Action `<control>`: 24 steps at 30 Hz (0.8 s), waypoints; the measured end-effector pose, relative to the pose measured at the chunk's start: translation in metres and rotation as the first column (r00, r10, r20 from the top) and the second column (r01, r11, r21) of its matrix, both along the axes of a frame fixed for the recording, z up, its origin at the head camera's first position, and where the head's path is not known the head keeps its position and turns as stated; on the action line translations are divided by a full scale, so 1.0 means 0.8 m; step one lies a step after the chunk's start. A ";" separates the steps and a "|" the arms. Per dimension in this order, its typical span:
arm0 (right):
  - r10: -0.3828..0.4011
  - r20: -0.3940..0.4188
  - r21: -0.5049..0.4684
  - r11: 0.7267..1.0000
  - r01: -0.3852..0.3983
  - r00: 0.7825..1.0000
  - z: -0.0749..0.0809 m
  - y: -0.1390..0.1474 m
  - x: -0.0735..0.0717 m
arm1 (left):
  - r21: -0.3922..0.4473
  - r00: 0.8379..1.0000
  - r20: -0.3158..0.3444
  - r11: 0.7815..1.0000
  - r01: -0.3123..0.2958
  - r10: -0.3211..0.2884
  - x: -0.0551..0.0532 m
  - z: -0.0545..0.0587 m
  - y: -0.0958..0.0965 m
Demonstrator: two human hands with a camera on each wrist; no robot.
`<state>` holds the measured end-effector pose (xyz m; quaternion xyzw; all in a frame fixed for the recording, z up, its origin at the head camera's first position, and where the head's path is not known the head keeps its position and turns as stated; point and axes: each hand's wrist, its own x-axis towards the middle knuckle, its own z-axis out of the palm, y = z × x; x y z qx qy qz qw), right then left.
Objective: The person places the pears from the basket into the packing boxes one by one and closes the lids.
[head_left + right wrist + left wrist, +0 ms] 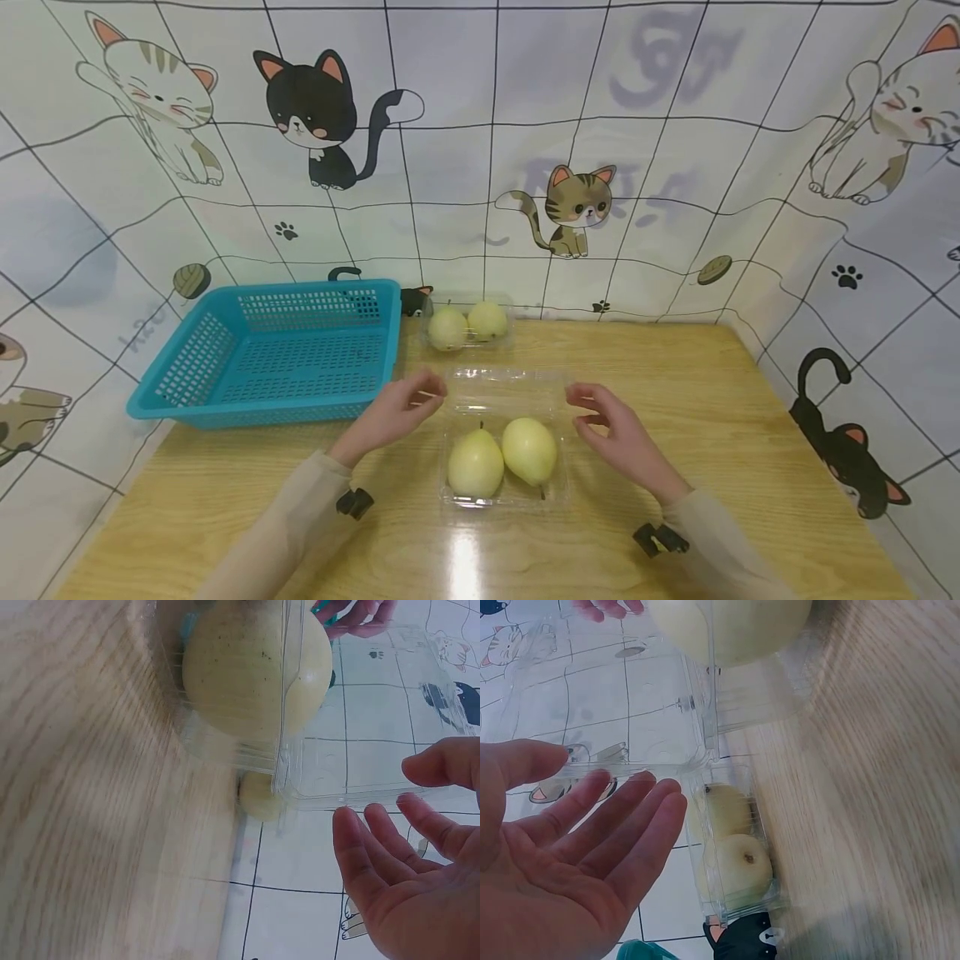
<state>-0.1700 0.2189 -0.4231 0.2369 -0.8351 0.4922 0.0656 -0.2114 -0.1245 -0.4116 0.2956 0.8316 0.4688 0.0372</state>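
A clear plastic clamshell box [564, 487] stands on the table with its lid [502, 392] raised at the back. Two yellow-green pears, a left pear [476, 465] and a right pear [529, 452], lie side by side in its base. My left hand [401, 410] is at the lid's left edge, fingers loosely bent and thumb apart. On the opposite edge my right hand [617, 432] has a similar relaxed pose. In the wrist views, the fingertips [641, 778] of the left hand and the fingertips [375, 814] of the right come close to the lid's rim; contact is hard to tell.
A blue perforated basket [300, 408] sits at the left. Behind the open box, against the wall covering, stands another clear box [507, 310] with two pears, one of them a round pear [448, 328]. The wooden table [660, 367] meets printed walls at the back and sides.
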 end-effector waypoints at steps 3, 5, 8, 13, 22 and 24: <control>0.000 -0.009 0.008 1.000 0.000 1.000 0.000 0.000 0.007 | -0.006 1.000 0.010 1.000 0.007 -0.007 0.003 -0.001 -0.001; 0.000 -0.021 0.008 1.000 0.000 1.000 -0.001 0.001 0.011 | -0.009 1.000 0.020 1.000 0.011 -0.011 0.006 -0.002 -0.003; 0.001 -0.053 0.019 1.000 0.000 0.999 -0.004 0.001 0.016 | -0.013 0.999 0.040 1.000 0.010 -0.009 0.010 -0.003 -0.005; 0.018 -0.111 0.038 0.999 -0.013 0.994 -0.010 0.003 0.024 | -0.030 0.998 0.056 1.000 -0.001 0.003 0.016 -0.005 -0.007; 0.054 -0.124 0.063 0.997 -0.047 0.991 -0.011 0.005 0.037 | -0.050 0.998 0.063 0.999 0.019 -0.016 0.027 -0.012 -0.010; 0.055 -0.111 0.070 0.996 -0.048 0.992 -0.013 0.006 0.039 | -0.046 0.998 0.053 0.999 0.023 -0.021 0.029 -0.014 -0.010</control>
